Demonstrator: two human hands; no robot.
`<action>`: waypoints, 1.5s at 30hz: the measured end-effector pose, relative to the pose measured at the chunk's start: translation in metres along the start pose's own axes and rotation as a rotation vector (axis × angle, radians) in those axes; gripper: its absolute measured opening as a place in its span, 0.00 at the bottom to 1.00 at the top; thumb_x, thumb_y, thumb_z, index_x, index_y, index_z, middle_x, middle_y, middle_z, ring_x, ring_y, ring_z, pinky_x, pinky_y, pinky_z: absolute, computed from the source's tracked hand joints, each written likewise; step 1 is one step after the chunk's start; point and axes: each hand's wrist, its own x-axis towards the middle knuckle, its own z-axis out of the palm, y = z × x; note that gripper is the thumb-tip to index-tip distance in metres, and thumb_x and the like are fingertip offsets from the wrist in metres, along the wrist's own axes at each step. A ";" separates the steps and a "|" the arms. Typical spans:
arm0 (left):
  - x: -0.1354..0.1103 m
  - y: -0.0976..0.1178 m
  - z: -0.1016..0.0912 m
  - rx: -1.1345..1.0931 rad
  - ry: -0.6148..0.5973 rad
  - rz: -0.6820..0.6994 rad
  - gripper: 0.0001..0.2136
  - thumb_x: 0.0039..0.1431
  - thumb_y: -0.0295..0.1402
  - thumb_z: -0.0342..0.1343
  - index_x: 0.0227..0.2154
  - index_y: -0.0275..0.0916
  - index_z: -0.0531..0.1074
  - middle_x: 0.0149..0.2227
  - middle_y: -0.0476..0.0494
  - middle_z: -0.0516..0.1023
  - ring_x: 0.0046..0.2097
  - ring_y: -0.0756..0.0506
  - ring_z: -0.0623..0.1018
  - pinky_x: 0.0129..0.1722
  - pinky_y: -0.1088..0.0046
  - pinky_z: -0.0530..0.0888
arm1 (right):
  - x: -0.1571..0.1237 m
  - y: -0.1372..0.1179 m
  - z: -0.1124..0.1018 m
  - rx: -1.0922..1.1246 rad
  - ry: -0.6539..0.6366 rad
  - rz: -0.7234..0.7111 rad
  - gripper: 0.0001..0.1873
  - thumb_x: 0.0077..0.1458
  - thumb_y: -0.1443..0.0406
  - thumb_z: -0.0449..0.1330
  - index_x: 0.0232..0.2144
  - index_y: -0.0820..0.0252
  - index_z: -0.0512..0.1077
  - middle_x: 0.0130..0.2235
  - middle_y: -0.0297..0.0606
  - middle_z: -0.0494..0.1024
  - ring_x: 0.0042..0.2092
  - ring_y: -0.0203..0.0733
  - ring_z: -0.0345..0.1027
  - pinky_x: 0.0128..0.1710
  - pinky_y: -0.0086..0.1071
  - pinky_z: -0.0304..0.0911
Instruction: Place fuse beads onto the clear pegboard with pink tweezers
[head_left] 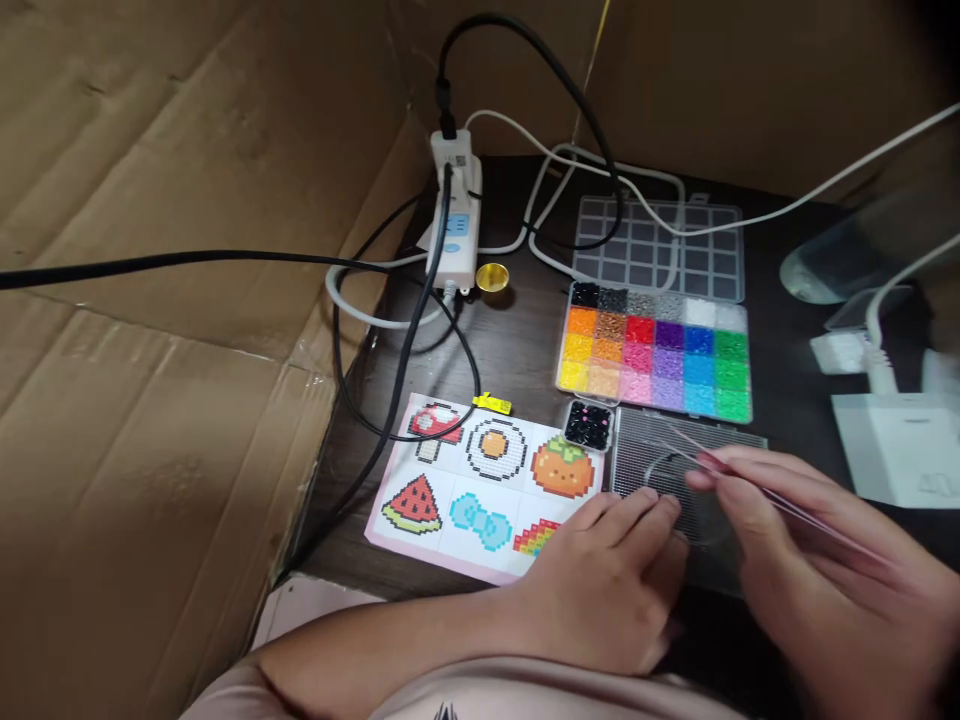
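My left hand [611,570] lies on the dark table with its fingers stretched flat onto the near left edge of a clear square pegboard [679,450]. My right hand [795,540] is pinched around thin clear tweezers [690,447] whose tips reach over the pegboard. A small black cup of black beads [589,424] stands at the board's far left corner. A pattern card [480,480] with a mushroom, egg, orange, watermelon, bow and rainbow lies to the left. Behind the board sits a sorted bead box [654,350] in many colours.
The clear lid of the bead box [660,245] lies behind it. A white power strip [452,215] with black and white cables crosses the far left. A gold cap [492,277], a yellow clip [492,403], a white box [900,445] and cardboard walls [150,400] surround the table.
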 end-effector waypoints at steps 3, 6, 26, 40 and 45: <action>0.001 -0.002 0.002 -0.041 0.008 0.000 0.24 0.66 0.43 0.49 0.57 0.30 0.66 0.62 0.35 0.66 0.65 0.38 0.61 0.61 0.63 0.61 | 0.003 0.000 0.007 0.053 -0.138 -0.086 0.10 0.54 0.73 0.65 0.37 0.56 0.81 0.42 0.40 0.82 0.43 0.41 0.78 0.42 0.33 0.75; 0.002 -0.003 0.004 -0.049 0.033 0.009 0.23 0.65 0.42 0.50 0.56 0.31 0.67 0.60 0.34 0.67 0.64 0.37 0.63 0.60 0.63 0.62 | 0.003 0.007 0.017 0.089 -0.170 -0.117 0.14 0.53 0.76 0.65 0.39 0.56 0.80 0.41 0.38 0.83 0.42 0.40 0.78 0.44 0.33 0.75; 0.005 -0.004 0.001 -0.060 -0.008 0.003 0.22 0.62 0.43 0.53 0.52 0.33 0.71 0.59 0.34 0.67 0.62 0.37 0.63 0.62 0.61 0.61 | -0.009 0.018 0.028 0.087 -0.060 -0.050 0.16 0.52 0.77 0.65 0.40 0.56 0.81 0.35 0.34 0.84 0.34 0.36 0.78 0.36 0.29 0.75; 0.005 -0.005 0.002 -0.056 -0.006 0.008 0.22 0.64 0.42 0.52 0.54 0.32 0.70 0.57 0.34 0.69 0.62 0.38 0.63 0.61 0.62 0.61 | -0.010 0.022 0.028 0.077 -0.066 -0.039 0.16 0.52 0.76 0.66 0.41 0.53 0.81 0.35 0.33 0.84 0.33 0.38 0.79 0.35 0.32 0.77; 0.004 -0.005 0.001 -0.059 -0.001 0.003 0.22 0.64 0.42 0.52 0.55 0.32 0.69 0.58 0.35 0.69 0.63 0.38 0.63 0.62 0.62 0.61 | -0.010 0.020 0.027 0.095 -0.075 -0.027 0.16 0.53 0.76 0.65 0.41 0.54 0.81 0.36 0.35 0.84 0.33 0.39 0.79 0.35 0.34 0.77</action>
